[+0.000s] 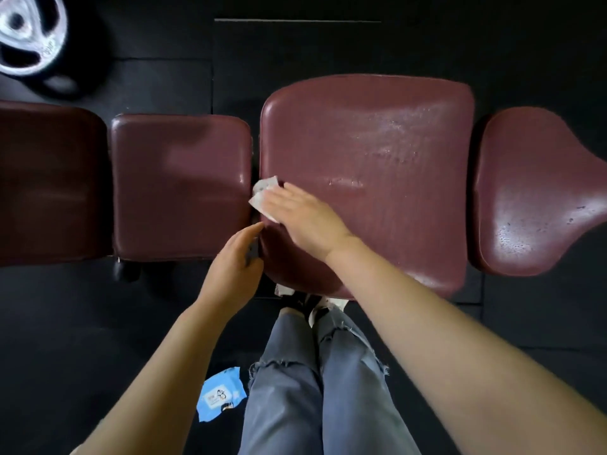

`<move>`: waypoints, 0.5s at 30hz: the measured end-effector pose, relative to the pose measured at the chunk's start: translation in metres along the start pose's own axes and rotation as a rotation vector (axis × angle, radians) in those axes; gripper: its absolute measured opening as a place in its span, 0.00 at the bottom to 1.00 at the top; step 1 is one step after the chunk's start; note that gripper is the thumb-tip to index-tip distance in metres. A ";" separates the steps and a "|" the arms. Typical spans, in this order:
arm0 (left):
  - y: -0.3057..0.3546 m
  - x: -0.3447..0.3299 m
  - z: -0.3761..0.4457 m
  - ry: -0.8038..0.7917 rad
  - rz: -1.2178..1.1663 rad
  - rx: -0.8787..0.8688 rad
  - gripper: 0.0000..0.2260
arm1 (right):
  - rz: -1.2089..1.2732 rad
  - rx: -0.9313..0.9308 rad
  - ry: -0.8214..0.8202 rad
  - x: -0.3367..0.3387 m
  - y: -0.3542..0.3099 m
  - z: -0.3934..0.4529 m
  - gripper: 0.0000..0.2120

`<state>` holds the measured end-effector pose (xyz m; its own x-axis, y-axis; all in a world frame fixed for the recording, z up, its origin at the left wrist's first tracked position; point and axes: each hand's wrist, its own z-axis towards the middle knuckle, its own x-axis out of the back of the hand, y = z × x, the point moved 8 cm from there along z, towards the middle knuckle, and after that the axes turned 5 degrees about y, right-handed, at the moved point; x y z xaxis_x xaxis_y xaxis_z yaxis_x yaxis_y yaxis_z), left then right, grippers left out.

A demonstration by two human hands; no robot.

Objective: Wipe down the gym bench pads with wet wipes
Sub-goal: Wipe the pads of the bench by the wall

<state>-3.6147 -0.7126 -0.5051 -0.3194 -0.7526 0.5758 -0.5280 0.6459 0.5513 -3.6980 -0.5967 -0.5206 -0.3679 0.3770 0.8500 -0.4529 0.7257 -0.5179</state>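
Note:
A row of maroon bench pads runs across the view. The large middle pad (pixel 387 149) shows wet streaks on its far right part. My right hand (pixel 305 218) lies flat with straight fingers on a white wet wipe (pixel 261 195), pressing it onto the left edge of that pad. My left hand (pixel 235 261) hovers beside the pad's near left corner, fingers loosely curved, with something small and dark behind them that I cannot make out. A smaller square pad (pixel 180 185) sits to the left across a narrow gap.
A blue wet-wipe pack (pixel 221 394) lies on the black floor by my left leg. A silver weight plate (pixel 29 37) rests at the far left. Another pad (pixel 538 192) sits at the right and a darker one (pixel 49 182) at the left edge.

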 end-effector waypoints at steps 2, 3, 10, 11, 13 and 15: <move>-0.005 0.000 -0.005 -0.007 -0.004 0.012 0.30 | -0.038 0.127 -0.018 0.013 0.020 -0.011 0.27; -0.007 -0.001 -0.008 -0.016 0.005 0.011 0.30 | -0.104 0.105 0.010 0.026 0.042 -0.023 0.25; -0.010 -0.011 -0.023 -0.062 0.028 0.048 0.33 | -0.285 -0.839 0.200 0.092 0.205 -0.198 0.23; -0.009 -0.012 -0.024 -0.061 0.044 0.042 0.33 | -0.259 -0.981 0.233 0.087 0.202 -0.203 0.21; -0.010 -0.014 -0.025 -0.065 0.064 0.024 0.34 | -0.192 -1.138 0.355 0.074 0.179 -0.181 0.19; -0.011 -0.015 -0.023 -0.075 0.067 0.006 0.33 | -0.094 -1.027 0.475 0.064 0.131 -0.127 0.18</move>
<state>-3.5857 -0.7052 -0.5062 -0.4123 -0.7156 0.5639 -0.5085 0.6943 0.5093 -3.6777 -0.4048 -0.5217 0.0772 0.3173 0.9452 0.4982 0.8089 -0.3123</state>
